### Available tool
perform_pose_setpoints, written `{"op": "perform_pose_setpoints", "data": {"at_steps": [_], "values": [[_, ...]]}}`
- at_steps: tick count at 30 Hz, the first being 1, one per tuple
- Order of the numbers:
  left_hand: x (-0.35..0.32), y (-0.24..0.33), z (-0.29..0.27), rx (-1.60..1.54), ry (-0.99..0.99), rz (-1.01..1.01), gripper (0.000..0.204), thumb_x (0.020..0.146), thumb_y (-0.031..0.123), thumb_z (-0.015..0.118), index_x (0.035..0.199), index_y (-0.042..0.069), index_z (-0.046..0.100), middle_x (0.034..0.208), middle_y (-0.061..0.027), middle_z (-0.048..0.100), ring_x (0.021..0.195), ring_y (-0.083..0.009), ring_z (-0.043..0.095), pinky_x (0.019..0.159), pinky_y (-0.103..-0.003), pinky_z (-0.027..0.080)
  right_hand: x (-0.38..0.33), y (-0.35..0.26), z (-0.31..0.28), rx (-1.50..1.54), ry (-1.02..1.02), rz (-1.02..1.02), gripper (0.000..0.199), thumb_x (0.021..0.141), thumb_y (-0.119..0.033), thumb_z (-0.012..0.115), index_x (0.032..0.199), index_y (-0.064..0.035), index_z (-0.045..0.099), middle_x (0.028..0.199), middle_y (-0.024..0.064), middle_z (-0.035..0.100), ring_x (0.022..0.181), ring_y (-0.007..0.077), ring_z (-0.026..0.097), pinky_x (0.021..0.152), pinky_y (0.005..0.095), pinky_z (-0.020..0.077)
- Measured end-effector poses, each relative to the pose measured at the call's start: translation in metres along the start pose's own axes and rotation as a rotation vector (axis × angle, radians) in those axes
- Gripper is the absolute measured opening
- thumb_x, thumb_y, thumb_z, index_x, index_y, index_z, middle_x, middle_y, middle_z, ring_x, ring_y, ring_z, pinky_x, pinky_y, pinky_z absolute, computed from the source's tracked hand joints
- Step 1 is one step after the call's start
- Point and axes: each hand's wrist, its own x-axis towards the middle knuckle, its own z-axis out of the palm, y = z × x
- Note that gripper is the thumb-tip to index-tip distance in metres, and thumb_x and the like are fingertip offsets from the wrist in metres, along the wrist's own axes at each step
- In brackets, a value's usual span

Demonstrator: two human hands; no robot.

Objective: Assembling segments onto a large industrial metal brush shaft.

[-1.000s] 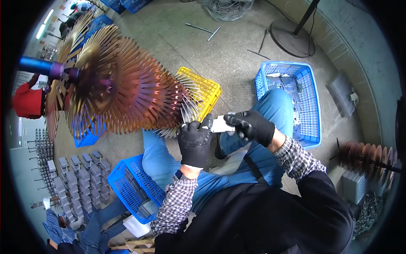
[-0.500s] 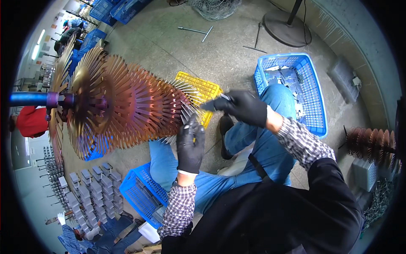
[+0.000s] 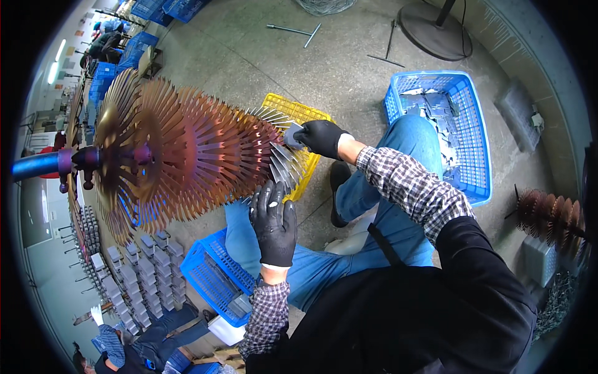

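Observation:
A long shaft carries many rows of thin metal plates, copper-coloured along most of its length (image 3: 180, 156) and bare grey at the near end (image 3: 283, 165). My right hand (image 3: 319, 136), in a black glove, pinches a small grey metal plate (image 3: 293, 133) against the grey rows at the shaft's near end. Below it, my gloved left hand (image 3: 274, 221) rests with its fingers spread against the underside of those grey plates and holds nothing.
A yellow crate (image 3: 299, 112) lies on the concrete floor behind the shaft. A blue crate of grey plates (image 3: 473, 124) stands by my right knee, another blue crate (image 3: 215, 277) by my left. Stacked grey parts (image 3: 140, 274) cover the floor at left. Other people work at far left.
My right hand has moved left from in front of my chest to the shaft's end with the plate. My left hand has dropped under the grey plates and spread its fingers.

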Motion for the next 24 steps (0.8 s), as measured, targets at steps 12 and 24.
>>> {"op": "perform_pose_setpoints", "data": {"at_steps": [12, 24], "values": [[0.014, -0.011, 0.008, 0.115, -0.005, -0.011, 0.049, 0.100, 0.011, 0.066, 0.148, 0.004, 0.058, 0.154, -0.0186, 0.054, 0.139, -0.0374, 0.053, 0.118, -0.047, 0.040, 0.003, -0.019, 0.003, -0.086, -0.093, 0.031, 0.029, 0.095, -0.027, 0.062, 0.102, -0.0015, 0.074, 0.096, 0.0174, 0.079, 0.085, 0.0369, 0.073, 0.079, 0.0436, 0.0566], [0.030, -0.015, 0.016, 0.194, -0.075, -0.074, 0.061, 0.102, 0.023, 0.065, 0.155, -0.001, 0.048, 0.156, -0.0243, 0.052, 0.131, -0.0410, 0.058, 0.113, -0.049, 0.043, 0.004, -0.023, -0.001, -0.092, -0.094, 0.017, 0.028, 0.095, -0.027, 0.061, 0.100, -0.0022, 0.074, 0.093, 0.0165, 0.078, 0.083, 0.0367, 0.073, 0.078, 0.0430, 0.0564]]}}
